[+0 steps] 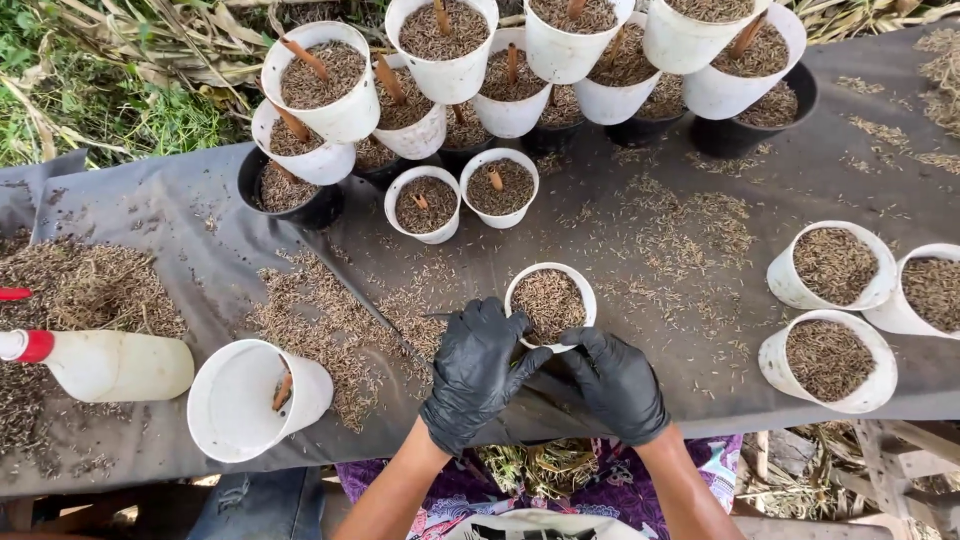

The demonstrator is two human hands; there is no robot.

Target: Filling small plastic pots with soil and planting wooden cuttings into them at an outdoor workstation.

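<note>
Gloves, black, cover both my hands. My left hand [478, 365] and right hand [612, 382] close around the near rim of a small white pot [550, 302] filled with brown husk, fingers clamped on it from each side; it stands on the grey sheet [180, 215] in front of me. To the left an empty white pot [252, 398] lies tipped on its side with a brown stick inside, and beside it a white bottle [112, 365] with a red neck, cut off by the edge. Three filled pots [832, 312] sit to the right. Farther off, stacked pots [440, 70] crowd together, white over black; lower ones are mostly hidden.
</note>
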